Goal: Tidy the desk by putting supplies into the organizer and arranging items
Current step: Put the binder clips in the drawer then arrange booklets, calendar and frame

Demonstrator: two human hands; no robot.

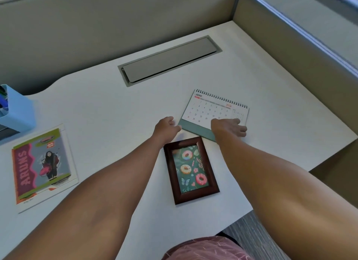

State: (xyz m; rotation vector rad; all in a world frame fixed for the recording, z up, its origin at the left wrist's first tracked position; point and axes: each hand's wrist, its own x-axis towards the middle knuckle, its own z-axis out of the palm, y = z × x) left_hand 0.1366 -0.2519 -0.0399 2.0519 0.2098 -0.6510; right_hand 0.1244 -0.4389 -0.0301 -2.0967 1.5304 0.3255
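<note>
A spiral-bound desk calendar (pixel 211 108) showing June stands on the white desk (pixel 96 108), right of centre. My right hand (pixel 229 127) rests on its teal base at the front right corner, fingers laid over the edge. At the base's left corner is my left hand (pixel 167 127), fingers curled and fingertips touching it. Just in front of both hands a dark wooden picture frame (pixel 190 169) with a donut picture lies flat. The light blue organizer (pixel 18 112) holding pens stands at the far left edge.
A colourful booklet (pixel 41 166) on a white sheet lies at the front left. A grey cable-tray lid (pixel 169 61) is set into the desk at the back. Partition walls close the back and right sides. The desk's right and front edges drop to carpet.
</note>
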